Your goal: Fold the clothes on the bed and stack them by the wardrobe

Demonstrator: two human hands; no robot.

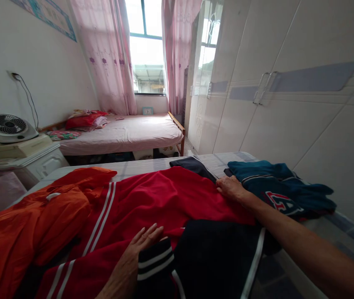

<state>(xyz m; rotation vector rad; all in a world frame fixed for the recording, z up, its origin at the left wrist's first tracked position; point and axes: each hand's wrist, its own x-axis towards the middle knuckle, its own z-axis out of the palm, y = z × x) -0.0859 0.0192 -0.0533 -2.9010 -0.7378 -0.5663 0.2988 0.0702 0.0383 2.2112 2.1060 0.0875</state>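
Observation:
A red and navy jacket with white stripes lies spread across the near bed. My left hand rests flat on its red cloth, fingers stretched out, beside a navy cuff with two white bands. At the jacket's far right edge, my right hand has its fingers bent onto the cloth; the fingertips are partly hidden. A navy sleeve reaches out beyond the red part. To the left lies a crumpled orange garment. A teal garment with a lettered patch sits right of my right hand.
The near bed has a pale checked sheet. A white wardrobe runs along the right side. Behind stands a second bed with pillows, under a curtained window. At left, a fan sits on a box atop a white cabinet.

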